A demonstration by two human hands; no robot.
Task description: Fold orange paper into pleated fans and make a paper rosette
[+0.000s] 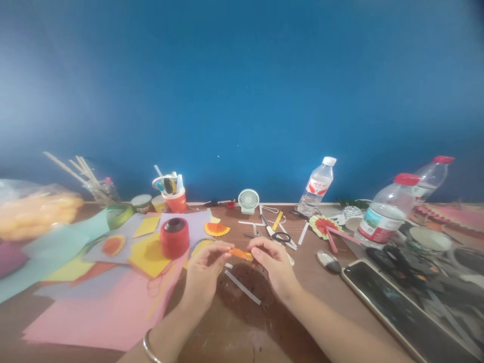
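Between my two hands is a small folded orange and yellow paper strip, held above the brown table. My left hand pinches its left end between thumb and fingers. The right end is pinched by my right hand. A pleated orange paper fan lies just beyond my left hand. Black-handled scissors rest beyond my right hand among white paper strips. One white strip lies on the table below my hands.
Coloured paper sheets and a red spool are at left. A small fan stands at the back. A bottle, another bottle, a computer mouse and a phone are at right.
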